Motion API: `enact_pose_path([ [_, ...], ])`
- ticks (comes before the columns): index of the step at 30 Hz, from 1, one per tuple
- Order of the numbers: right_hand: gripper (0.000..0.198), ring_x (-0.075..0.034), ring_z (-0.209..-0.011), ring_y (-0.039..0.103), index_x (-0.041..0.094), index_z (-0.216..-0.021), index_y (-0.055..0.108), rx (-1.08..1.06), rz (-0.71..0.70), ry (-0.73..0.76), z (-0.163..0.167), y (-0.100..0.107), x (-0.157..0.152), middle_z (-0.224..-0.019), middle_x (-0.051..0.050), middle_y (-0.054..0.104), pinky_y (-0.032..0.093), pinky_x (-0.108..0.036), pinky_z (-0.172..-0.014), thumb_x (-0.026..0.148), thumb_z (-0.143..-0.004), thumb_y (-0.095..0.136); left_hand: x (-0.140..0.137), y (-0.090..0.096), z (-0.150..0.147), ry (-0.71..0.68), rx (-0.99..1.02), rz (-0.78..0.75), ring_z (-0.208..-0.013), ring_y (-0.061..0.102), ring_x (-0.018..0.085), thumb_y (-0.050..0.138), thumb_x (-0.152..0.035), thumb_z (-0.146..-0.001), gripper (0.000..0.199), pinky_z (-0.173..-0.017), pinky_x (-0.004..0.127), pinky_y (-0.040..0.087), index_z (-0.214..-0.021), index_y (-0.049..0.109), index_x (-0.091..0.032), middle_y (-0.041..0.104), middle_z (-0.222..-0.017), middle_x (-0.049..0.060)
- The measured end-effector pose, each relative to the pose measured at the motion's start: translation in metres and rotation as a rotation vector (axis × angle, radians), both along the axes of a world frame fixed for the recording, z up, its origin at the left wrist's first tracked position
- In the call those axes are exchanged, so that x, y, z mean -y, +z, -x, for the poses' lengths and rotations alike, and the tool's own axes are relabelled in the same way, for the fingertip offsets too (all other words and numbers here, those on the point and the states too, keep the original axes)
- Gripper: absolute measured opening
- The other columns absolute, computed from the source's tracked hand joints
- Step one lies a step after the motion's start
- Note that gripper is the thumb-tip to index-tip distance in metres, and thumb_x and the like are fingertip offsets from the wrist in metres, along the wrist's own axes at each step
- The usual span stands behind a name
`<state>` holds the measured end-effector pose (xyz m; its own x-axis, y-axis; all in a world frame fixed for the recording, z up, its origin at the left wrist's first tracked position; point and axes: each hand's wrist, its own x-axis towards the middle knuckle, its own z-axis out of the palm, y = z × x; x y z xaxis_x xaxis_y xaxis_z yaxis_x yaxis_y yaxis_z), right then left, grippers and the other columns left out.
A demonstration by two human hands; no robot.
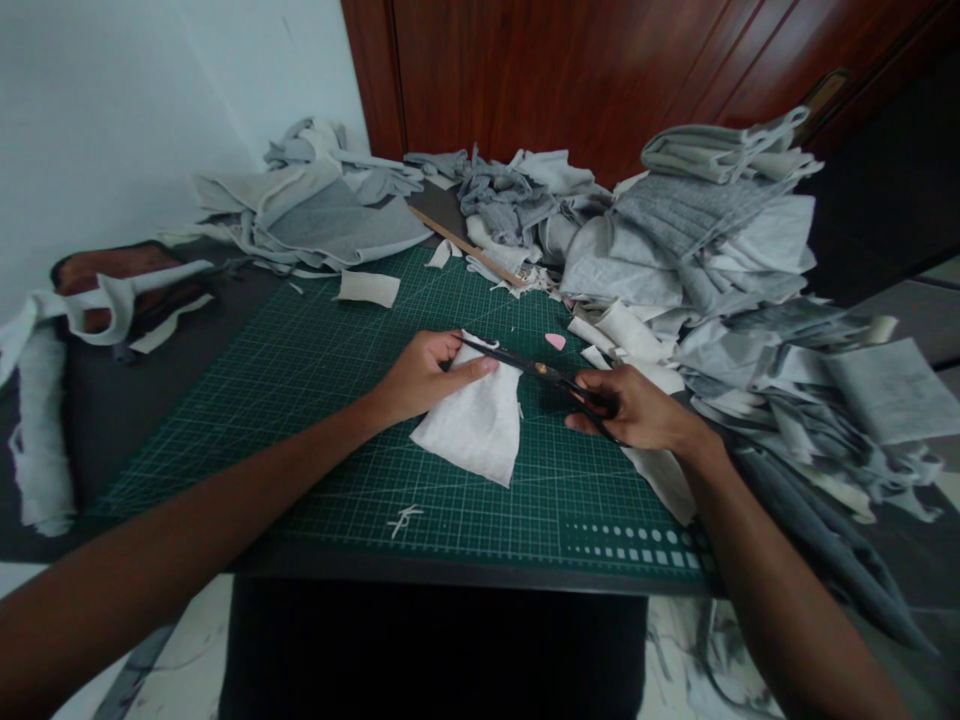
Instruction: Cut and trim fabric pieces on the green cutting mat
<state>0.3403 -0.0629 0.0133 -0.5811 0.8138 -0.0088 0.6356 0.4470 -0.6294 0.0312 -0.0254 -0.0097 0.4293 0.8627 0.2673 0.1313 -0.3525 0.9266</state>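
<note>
one left hand [429, 374], one right hand [636, 405], one pair of scissors [540, 369], one white cloth piece [480, 430].
also one worktop [112, 390], one green cutting mat [300, 345], one pink chip [555, 341], one wooden strip [469, 248]; the heaped grey and cream fabrics [352, 225] overlap too much to count.

- Plain pale bluish-white wall [112, 120] at the left
- Glossy reddish-brown panelled wooden door [525, 80] behind, with a brass-coloured metal plate [825, 92]
- Flat dark-grey tabletop [112, 400]
- Pale floor [187, 645] below
- Dim, cool light
</note>
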Motion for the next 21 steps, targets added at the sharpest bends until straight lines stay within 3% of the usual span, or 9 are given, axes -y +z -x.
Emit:
enact_pose_path([
  [4,0.036,-0.010,-0.054,0.035,0.023,-0.071,0.046,-0.009,0.011,0.008,-0.0005,-0.0003,0.0001,-0.062,0.008,0.038,0.027,-0.025,-0.049,0.042,-0.087,0.073,-0.0003,-0.0005,0.0006,-0.005,-0.019,-0.008,-0.049,0.052,0.010,0.076,-0.048,-0.086,0.037,-0.041,0.021,0.034,-0.070,0.069,-0.015,0.067,-0.062,0.001],
  [17,0.032,-0.010,-0.055,0.036,0.023,-0.072,0.047,0.012,-0.070,-0.007,-0.0062,-0.0028,-0.0011,-0.062,0.006,0.042,0.029,-0.025,-0.051,0.038,-0.092,0.068,0.0027,0.0029,0.0002,-0.009,0.034,0.023,-0.055,0.058,0.011,0.078,-0.044,-0.085,0.030,-0.044,0.020,0.039,-0.089,0.072,-0.015,0.072,-0.071,0.002],
  [21,0.029,-0.010,-0.055,0.037,0.023,-0.073,0.049,0.015,-0.071,-0.012,-0.0061,-0.0012,-0.0017,-0.062,0.006,0.043,0.029,-0.025,-0.051,0.036,-0.092,0.067,0.0021,0.0029,0.0011,-0.012,0.036,-0.020,-0.053,0.054,0.010,0.076,-0.048,-0.086,0.033,-0.044,0.020,0.038,-0.083,0.071,-0.016,0.068,-0.067,0.000],
])
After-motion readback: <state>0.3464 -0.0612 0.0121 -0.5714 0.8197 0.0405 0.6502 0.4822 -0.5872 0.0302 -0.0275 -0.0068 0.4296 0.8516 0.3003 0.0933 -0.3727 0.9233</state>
